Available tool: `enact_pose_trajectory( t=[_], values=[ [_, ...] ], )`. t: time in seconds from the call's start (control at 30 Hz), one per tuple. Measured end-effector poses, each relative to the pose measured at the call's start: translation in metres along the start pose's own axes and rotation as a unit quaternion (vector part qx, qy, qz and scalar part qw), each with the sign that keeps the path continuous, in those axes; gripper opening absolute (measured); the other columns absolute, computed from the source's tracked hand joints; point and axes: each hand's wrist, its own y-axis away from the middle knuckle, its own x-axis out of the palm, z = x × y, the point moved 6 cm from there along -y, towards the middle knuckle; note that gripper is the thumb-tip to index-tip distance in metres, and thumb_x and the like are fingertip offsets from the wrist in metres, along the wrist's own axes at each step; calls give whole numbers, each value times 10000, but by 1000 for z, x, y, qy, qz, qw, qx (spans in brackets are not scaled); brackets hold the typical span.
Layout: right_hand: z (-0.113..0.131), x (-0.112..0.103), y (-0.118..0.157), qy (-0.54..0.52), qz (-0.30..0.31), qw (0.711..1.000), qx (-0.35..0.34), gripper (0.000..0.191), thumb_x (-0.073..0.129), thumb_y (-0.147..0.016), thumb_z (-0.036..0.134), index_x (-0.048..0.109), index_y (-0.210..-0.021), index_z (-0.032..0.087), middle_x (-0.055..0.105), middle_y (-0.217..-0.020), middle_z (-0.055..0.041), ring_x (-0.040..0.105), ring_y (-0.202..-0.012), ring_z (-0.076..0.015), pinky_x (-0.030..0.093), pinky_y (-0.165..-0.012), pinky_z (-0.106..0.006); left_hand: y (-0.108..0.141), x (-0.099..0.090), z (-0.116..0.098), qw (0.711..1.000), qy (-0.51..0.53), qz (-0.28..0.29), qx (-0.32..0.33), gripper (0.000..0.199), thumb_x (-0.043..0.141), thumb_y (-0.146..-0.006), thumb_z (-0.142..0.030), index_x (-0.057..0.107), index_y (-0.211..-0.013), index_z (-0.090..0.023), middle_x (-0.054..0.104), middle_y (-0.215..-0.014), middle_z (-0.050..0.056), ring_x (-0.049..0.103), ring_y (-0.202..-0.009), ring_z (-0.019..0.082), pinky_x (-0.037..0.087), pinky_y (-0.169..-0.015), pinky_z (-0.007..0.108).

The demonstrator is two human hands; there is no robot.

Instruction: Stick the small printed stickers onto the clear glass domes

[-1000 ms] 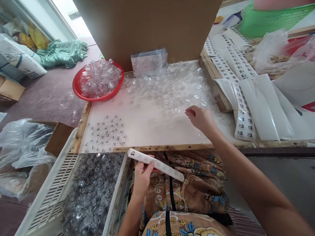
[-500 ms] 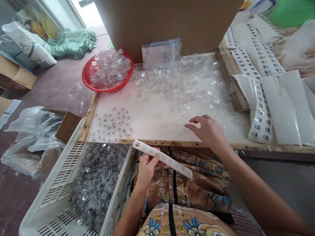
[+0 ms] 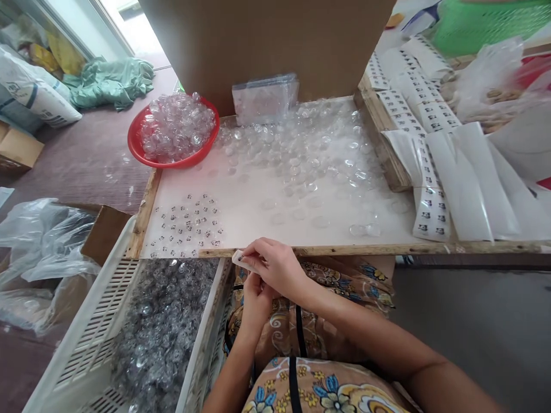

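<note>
My left hand (image 3: 257, 295) is closed on a white sticker strip (image 3: 241, 260) just in front of the board's near edge. Over it lies my right hand (image 3: 273, 265), its thumb and fingertips pinched at the strip's left end; whether anything is between them is too small to tell. Most of the strip is hidden by my hands. On the white board (image 3: 241, 215), clear discs (image 3: 316, 163) are scattered across the back and middle. A group of clear pieces with small dark prints (image 3: 189, 221) lies at the board's left.
A red bowl (image 3: 200, 155) of clear pieces stands at the back left. Below left is a white crate (image 3: 97, 327) holding many printed pieces. Printed sticker sheets (image 3: 433, 201) lie at the right behind a wooden bar (image 3: 387, 149). A large cardboard box (image 3: 267, 40) stands behind the board.
My right hand has moved left and down from over the board to the strip's left end beside my left hand. The view has shifted slightly to the right.
</note>
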Motion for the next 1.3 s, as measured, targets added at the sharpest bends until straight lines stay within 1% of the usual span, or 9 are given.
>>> enact_pose_trajectory(
  t=[0.1, 0.2, 0.37, 0.5, 0.67, 0.9, 1.13, 1.23, 1.3],
  values=[
    [3, -4, 1, -7, -19, 999, -36, 127, 572, -934, 244, 618, -820, 210, 661, -931, -67, 615, -844, -180, 479, -741, -304, -4, 0, 4, 1000, 9, 9, -6, 73, 629, -741, -184, 662, -784, -135, 702, -779, 46, 602, -739, 189, 490, -657, 269],
    [-12, -28, -9, -83, -41, 996, -7, 164, 591, -917, 329, 607, -804, 211, 638, -860, -51, 600, -794, -165, 485, -705, -286, -6, 0, 10, 997, 43, 22, -57, 189, 687, -766, -292, 695, -874, -138, 702, -792, 52, 642, -748, 210, 539, -665, 300],
    [-95, -112, -19, -73, -146, 975, 150, 312, 669, -803, 494, 584, -785, 194, 580, -662, -7, 511, -600, -136, 404, -550, -261, -5, -9, 16, 990, 84, 19, -107, 348, 742, -756, -404, 714, -1000, -159, 718, -867, 64, 700, -782, 238, 605, -674, 353],
    [-150, -149, 0, -19, -115, 964, 239, 348, 678, -758, 522, 594, -766, 184, 589, -629, -10, 516, -580, -135, 400, -538, -262, -6, -13, 17, 992, 82, 9, -99, 362, 772, -726, -413, 730, -971, -149, 730, -862, 70, 709, -774, 239, 616, -671, 349],
    [-155, -153, 18, 62, -83, 959, 266, 288, 621, -756, 480, 607, -721, 195, 589, -578, -3, 494, -540, -134, 359, -502, -257, -4, -7, 17, 991, 84, 27, -97, 355, 762, -741, -411, 729, -978, -149, 733, -851, 63, 711, -780, 229, 617, -680, 334],
    [-143, -149, 10, 174, -70, 945, 269, 184, 598, -759, 375, 598, -665, 217, 636, -626, -11, 546, -562, -158, 367, -516, -268, 0, -6, 13, 992, 82, 26, -95, 367, 765, -743, -407, 726, -994, -142, 723, -836, 67, 712, -767, 236, 623, -677, 345],
    [-133, -137, 11, 309, -107, 920, 216, 75, 570, -831, 270, 602, -813, 204, 629, -913, -91, 594, -681, -193, 412, -638, -309, 0, -6, 13, 992, 84, 18, -95, 372, 775, -725, -405, 729, -981, -140, 727, -845, 68, 709, -758, 229, 621, -663, 338],
    [-127, -126, 11, 307, -101, 924, 205, 38, 570, -834, 236, 573, -859, 207, 643, -886, -85, 612, -732, -222, 403, -645, -310, 0, -7, 14, 990, 94, 16, -100, 366, 774, -727, -401, 725, -981, -141, 727, -842, 66, 709, -758, 229, 621, -661, 338],
    [-121, -112, 9, 283, -90, 935, 195, 117, 599, -824, 233, 556, -930, 208, 658, -825, -62, 619, -745, -232, 399, -646, -305, -1, -8, 15, 989, 99, 14, -105, 368, 774, -728, -397, 723, -987, -142, 721, -835, 62, 703, -754, 225, 621, -653, 337]
  ],
)
